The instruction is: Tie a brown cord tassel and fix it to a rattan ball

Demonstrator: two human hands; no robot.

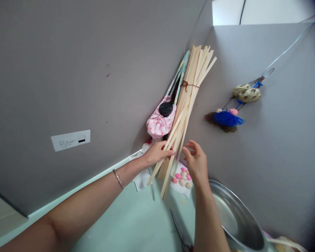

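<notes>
A tall bundle of pale flat wooden strips [187, 101] stands tilted in the corner, bound near its upper part by a thin reddish-brown cord [186, 85]. My left hand [157, 153] is closed around strips low on the bundle, with the thumb across their front. Just right of the strips, my right hand [195, 157] is held with fingers apart and curved, nothing visible in it. A pink patterned cloth pouch [159, 122] with a round black coil [165, 109] on it hangs or leans left of the bundle. The strips' lower ends splay out above the pale green table [115, 224].
Behind the right wrist lies a sheet with pink and cream beads [182, 178]. A pair of scissors [179, 225] lies on the table near a large metal basin [238, 213]. A tasselled ornament [227, 119] hangs on the right grey partition [286, 157]; white cloth or paper [141, 178] lies left.
</notes>
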